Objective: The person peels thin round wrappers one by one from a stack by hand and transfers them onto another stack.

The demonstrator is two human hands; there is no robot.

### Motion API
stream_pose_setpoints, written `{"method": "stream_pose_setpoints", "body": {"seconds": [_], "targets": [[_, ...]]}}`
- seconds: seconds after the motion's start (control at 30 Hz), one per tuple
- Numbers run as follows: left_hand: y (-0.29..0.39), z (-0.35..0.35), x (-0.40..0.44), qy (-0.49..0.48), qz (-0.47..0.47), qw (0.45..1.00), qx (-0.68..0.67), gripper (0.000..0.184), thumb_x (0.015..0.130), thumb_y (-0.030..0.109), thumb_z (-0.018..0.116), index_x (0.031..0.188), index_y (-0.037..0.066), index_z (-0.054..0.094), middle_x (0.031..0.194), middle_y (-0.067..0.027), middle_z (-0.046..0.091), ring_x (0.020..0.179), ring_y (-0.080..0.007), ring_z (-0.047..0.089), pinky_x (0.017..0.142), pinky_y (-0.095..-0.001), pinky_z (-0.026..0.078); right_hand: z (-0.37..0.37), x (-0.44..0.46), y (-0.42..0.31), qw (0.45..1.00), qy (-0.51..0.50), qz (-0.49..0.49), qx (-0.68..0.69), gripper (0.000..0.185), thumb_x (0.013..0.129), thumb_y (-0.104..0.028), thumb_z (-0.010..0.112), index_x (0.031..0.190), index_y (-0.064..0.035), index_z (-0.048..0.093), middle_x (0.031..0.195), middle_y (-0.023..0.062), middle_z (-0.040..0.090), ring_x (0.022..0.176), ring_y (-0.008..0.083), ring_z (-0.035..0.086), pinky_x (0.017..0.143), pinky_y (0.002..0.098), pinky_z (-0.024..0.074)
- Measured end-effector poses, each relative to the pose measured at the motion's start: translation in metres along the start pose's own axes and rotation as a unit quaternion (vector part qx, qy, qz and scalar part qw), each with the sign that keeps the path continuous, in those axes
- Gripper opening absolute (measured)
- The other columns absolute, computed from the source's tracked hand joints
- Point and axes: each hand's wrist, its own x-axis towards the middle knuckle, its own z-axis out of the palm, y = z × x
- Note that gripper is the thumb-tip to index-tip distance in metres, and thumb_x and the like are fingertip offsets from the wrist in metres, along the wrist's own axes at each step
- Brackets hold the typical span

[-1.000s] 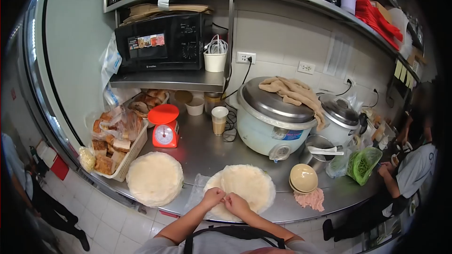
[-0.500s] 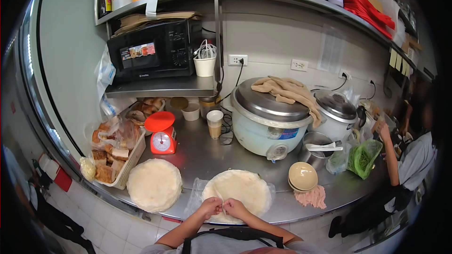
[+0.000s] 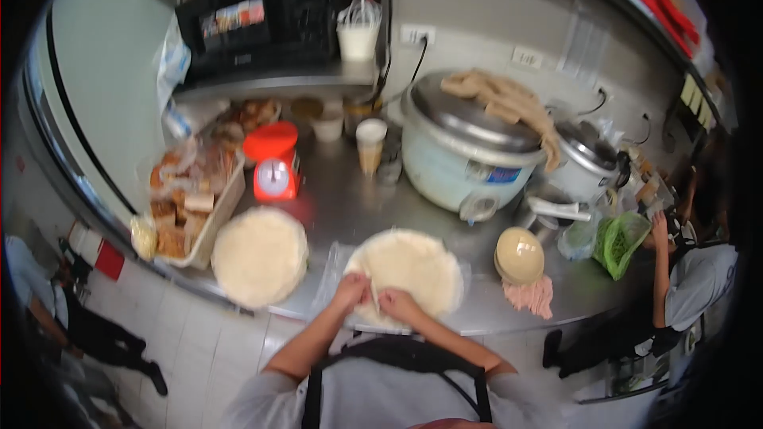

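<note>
A stack of round, pale, thin wrappers [image 3: 417,266] lies on clear plastic [image 3: 327,278] at the counter's front edge. Over the stack's near left part, my left hand [image 3: 352,292] and my right hand [image 3: 399,304] are close together, fingers pinched. Between them a thin pale fold of wrapper [image 3: 375,292] stands up, gripped at its edge by both hands. To the left sits a second stack of round wrappers [image 3: 259,257], untouched. Motion blur hides the exact fingertip contact.
A red kitchen scale [image 3: 274,179], a bread basket [image 3: 226,222] and a paper cup [image 3: 370,143] stand behind on the steel counter [image 3: 334,202]. A large rice cooker [image 3: 469,151] is beyond. At right are bowls [image 3: 520,254], a pink cloth [image 3: 529,297] and a co-worker [image 3: 695,286].
The view has tilted down, so the counter's things sit higher and more of my torso shows. My hands stay pinched at the same part of the stack.
</note>
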Motion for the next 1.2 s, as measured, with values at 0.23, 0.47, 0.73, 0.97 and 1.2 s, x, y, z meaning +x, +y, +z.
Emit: {"method": "stream_pose_setpoints", "body": {"seconds": [0.23, 0.47, 0.73, 0.97, 1.2], "targets": [[0.026, -0.002, -0.012, 0.034, -0.032, 0.997, 0.061, 0.015, 0.073, 0.016, 0.054, 0.064, 0.005, 0.050, 0.052, -0.0040, 0.051, 0.039, -0.0109, 0.048, 0.035, -0.0218, 0.039, -0.003, -0.004, -0.016, 0.997, -0.028, -0.030, -0.068, 0.016, 0.075, -0.021, 0.051, 0.074, -0.0062, 0.058, 0.067, 0.0134, 0.058, 0.060, 0.0272, 0.057, 0.056, 0.0352, 0.0444], [0.021, -0.009, -0.005, 0.038, -0.066, 0.995, 0.058, 0.011, 0.072, 0.011, 0.055, 0.078, 0.003, 0.050, 0.061, -0.0037, 0.054, 0.043, -0.0092, 0.052, 0.037, -0.0206, 0.042, -0.010, 0.022, -0.022, 0.999, 0.039, 0.015, -0.032, 0.017, 0.073, -0.020, 0.055, 0.075, -0.0032, 0.059, 0.069, 0.0139, 0.061, 0.064, 0.0249, 0.060, 0.059, 0.0335, 0.0465], [0.022, -0.014, -0.009, 0.015, -0.077, 0.997, 0.015, 0.009, 0.076, 0.011, 0.055, 0.082, 0.005, 0.052, 0.064, -0.0022, 0.055, 0.049, -0.0085, 0.054, 0.042, -0.0205, 0.045, 0.000, 0.052, -0.026, 0.992, 0.017, 0.041, -0.115, 0.018, 0.065, -0.021, 0.057, 0.068, -0.0030, 0.060, 0.066, 0.0148, 0.060, 0.063, 0.0283, 0.059, 0.059, 0.0340, 0.0466], [0.034, -0.007, -0.020, 0.050, -0.028, 0.998, 0.021, 0.011, 0.077, 0.014, 0.057, 0.082, 0.006, 0.052, 0.068, 0.0006, 0.054, 0.053, -0.0063, 0.050, 0.046, -0.0196, 0.041, 0.000, 0.055, -0.008, 0.998, -0.015, 0.063, 0.020, 0.014, 0.069, -0.017, 0.055, 0.071, -0.0032, 0.060, 0.062, 0.0117, 0.060, 0.057, 0.0230, 0.058, 0.055, 0.0325, 0.0459], [0.020, -0.015, -0.006, 0.026, 0.050, 0.993, 0.104, 0.009, 0.076, 0.012, 0.058, 0.079, 0.007, 0.051, 0.067, 0.0012, 0.052, 0.054, -0.0063, 0.047, 0.048, -0.0188, 0.039, 0.008, 0.051, -0.007, 0.999, 0.000, 0.022, 0.037, 0.014, 0.073, -0.015, 0.054, 0.076, -0.0018, 0.059, 0.064, 0.0108, 0.060, 0.053, 0.0171, 0.057, 0.052, 0.0289, 0.0454]]}}
